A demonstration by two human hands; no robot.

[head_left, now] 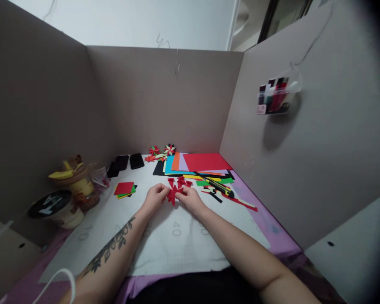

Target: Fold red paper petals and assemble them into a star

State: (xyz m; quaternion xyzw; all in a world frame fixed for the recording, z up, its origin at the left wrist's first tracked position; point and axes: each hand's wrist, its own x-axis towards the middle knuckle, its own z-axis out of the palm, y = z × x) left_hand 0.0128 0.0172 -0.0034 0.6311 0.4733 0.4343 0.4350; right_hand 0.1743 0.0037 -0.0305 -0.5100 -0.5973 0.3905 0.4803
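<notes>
Between my two hands is a red folded-paper star (173,196) with several pointed tips, held just above the white mat. My left hand (156,195) pinches its left side between thumb and fingers. On the opposite side, my right hand (190,197) grips it the same way. Right behind the star lie several small red folded pieces (181,181). A short stack of square paper (124,188), red on top with green, yellow and black edges below, lies to the left of my left hand. A yellow-and-black utility knife (220,187) rests on paper strips to the right.
Large coloured sheets (205,161) are piled at the back right. Finished paper stars (169,149) sit near the back wall, beside dark flat objects (137,161). Containers (72,185) and a lidded tub (55,209) line the left. A clear holder (277,95) hangs on the right wall.
</notes>
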